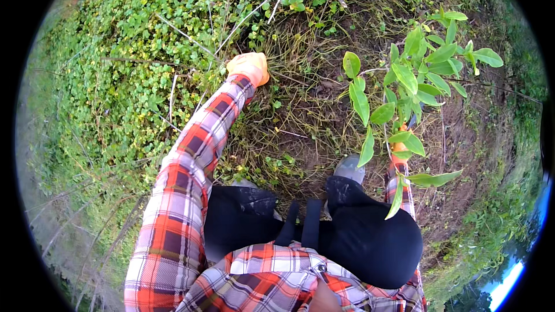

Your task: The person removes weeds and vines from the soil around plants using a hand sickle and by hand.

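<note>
My left hand (249, 68), in an orange glove, is curled down into the low weeds (217, 80), where the leafy growth meets the matted stems. Its fingers point away from me and are mostly hidden under the glove's back; it appears closed around weed stems. On the right, my right hand (399, 146), also gloved in orange, is low and largely covered by the leaves of a young broad-leaved plant (405, 76). Just beyond that hand a small dark bluish piece (415, 116) shows between the leaves; what it belongs to is hidden.
Dense green ground cover (117, 30) spreads over the left, crossed by dry twigs (186, 37). Cut or withered stems lie over brown soil (303, 149) in the middle. My shoe (350, 168) stands near the young plant. Barer earth (459, 138) slopes off to the right.
</note>
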`<state>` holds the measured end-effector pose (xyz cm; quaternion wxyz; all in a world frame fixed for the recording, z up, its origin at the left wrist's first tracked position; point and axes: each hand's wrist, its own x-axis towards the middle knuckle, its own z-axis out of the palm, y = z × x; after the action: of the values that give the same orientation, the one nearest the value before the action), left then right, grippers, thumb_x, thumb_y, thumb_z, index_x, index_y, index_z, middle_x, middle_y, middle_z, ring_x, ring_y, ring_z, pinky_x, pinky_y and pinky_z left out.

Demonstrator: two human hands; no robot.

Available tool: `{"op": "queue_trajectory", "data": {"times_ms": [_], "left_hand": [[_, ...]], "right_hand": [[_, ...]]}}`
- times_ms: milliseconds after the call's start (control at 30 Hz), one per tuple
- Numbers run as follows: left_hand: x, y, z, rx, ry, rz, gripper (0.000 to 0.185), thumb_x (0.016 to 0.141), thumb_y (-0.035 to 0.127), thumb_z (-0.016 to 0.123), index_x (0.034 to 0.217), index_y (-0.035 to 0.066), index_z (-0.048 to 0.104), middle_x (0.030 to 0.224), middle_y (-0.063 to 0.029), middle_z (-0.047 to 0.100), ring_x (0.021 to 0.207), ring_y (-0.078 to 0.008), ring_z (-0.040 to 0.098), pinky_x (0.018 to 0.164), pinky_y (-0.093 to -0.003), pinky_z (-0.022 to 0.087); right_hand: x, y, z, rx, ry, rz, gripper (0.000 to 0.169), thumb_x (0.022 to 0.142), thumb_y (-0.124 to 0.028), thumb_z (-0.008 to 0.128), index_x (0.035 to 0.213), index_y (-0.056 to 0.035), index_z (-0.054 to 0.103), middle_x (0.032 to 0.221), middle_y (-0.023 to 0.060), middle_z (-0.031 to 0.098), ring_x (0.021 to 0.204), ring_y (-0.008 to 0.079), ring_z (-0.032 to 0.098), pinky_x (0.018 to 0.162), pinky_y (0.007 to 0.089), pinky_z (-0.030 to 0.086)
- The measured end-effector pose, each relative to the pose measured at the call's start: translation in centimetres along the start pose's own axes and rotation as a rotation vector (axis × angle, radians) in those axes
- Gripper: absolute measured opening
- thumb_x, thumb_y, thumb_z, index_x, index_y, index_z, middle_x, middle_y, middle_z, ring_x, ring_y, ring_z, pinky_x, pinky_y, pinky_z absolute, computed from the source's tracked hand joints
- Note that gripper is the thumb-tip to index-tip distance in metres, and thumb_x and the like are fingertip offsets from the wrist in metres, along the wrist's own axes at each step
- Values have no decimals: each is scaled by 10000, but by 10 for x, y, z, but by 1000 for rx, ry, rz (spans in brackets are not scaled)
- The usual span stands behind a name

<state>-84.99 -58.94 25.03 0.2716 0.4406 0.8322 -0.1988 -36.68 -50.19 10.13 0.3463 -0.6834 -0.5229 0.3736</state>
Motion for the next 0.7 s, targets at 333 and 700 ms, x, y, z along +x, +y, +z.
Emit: {"op": "queue_trajectory", "data": {"times_ms": [333,700], "left_hand": [[-90,-11,-6,293,-459,503,185,832,156,597,944,54,703,867,-129,717,814,-257,700,693,-395,537],[-106,-56,63,288,478,537,724,714,224,720,1372,99,445,1376,-145,466,1231,-281,474,1008,-470,383]], "right_hand": [[-3,-3,-12,228,9,52,262,925,-260,608,1011,-14,620,774,55,610,623,151,524,556,286,433],[1,-8,-10,-9,10,153,214,915,-237,609,1015,-49,631,790,38,632,626,133,548,560,291,440]]}}
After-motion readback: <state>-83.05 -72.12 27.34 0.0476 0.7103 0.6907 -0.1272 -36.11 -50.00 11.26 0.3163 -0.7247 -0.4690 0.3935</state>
